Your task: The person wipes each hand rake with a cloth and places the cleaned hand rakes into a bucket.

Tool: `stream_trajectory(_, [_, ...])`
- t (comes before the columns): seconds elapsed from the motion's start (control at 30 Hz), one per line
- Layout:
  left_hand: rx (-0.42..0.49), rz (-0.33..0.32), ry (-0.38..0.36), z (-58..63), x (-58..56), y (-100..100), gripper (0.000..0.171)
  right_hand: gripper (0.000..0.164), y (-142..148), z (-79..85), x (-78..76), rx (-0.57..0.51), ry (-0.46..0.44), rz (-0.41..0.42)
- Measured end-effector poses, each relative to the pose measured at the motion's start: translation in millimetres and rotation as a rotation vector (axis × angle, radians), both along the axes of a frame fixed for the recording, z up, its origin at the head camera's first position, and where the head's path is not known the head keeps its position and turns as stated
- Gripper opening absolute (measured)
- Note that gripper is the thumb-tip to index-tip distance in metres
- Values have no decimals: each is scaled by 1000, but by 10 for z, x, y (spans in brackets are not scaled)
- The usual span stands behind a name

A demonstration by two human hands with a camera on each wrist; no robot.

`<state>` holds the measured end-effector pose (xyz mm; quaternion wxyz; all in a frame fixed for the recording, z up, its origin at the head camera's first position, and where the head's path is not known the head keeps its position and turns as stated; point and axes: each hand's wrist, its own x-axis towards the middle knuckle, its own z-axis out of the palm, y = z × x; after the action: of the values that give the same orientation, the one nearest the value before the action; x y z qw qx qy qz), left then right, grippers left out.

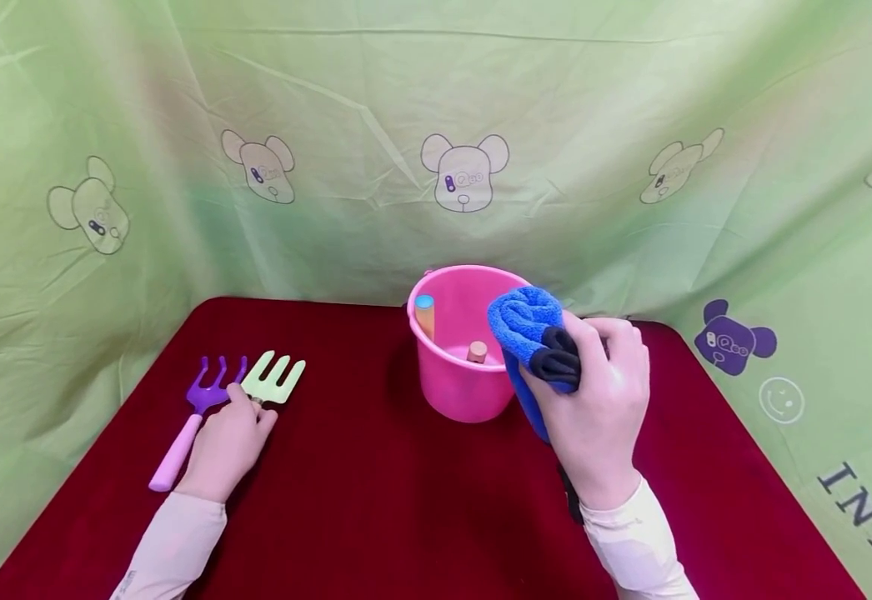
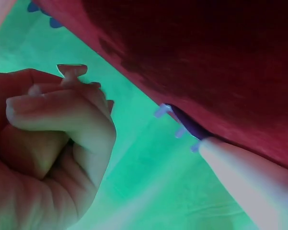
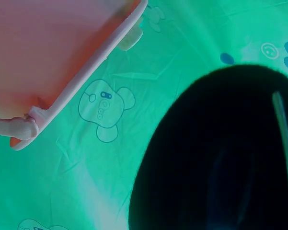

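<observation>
Blue-and-black folded cloth [image 1: 522, 321], gripped between the curled fingers and thumb of the right hand [image 1: 604, 396], at the right side of the pink bucket [image 1: 462, 396]; whether it touches the rim cannot be told. Its rolled end is uppermost, the long axis running steeply downward. Light green fork [image 1: 274, 379], pinched at the neck by the left hand [image 1: 228, 437]; tines point away from the person and slightly right, the long axis slanting likewise. Purple fork [image 1: 206, 397], just beside it, nearly parallel, its pink handle toward the person. Inside the bucket: a blue-topped orange cylinder [image 1: 425, 321] leaning on the left wall and a peg [image 1: 477, 352]. Beneath, red tablecloth [image 1: 346, 517]. Surrounding green backdrop [image 1: 376, 83]: dark capitals "INN" [image 1: 862, 508] at right, slanting downward; mouse-head motifs [image 1: 464, 179] carry lettering too small to read surely.
</observation>
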<state>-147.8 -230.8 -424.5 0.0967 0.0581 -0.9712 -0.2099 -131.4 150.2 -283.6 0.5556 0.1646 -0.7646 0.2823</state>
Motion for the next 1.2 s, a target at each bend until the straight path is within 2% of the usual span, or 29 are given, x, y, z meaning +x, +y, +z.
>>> stream_trajectory(0.13, [33,13,13,101,-105,106,35,39,7,14,-1,-12,-35,0])
stream_trajectory(0.2, [35,20,66,176,-161,177,33,39,8,17,6,-32,-75,3])
stream_trajectory(0.37, [12,55,253,433,-235,395,32,42,-1,3,28,-63,-193,5])
stream_trajectory(0.5, [12,34,311,673,-244,618,32,44,-5,-1,36,-60,-220,-8])
stream_trajectory(0.63, [11,-33,376,839,-223,865,27,47,-4,9,42,-57,-193,4])
stream_trajectory(0.83, [67,-221,531,1023,-178,1251,13,47,9,28,46,-59,-170,35])
stream_trajectory(1.03, [132,-374,544,1213,-107,1617,17,48,14,26,45,-66,-172,68])
stream_trajectory(1.2, [142,-464,557,1284,-54,1835,19,49,2,8,53,-33,-113,104])
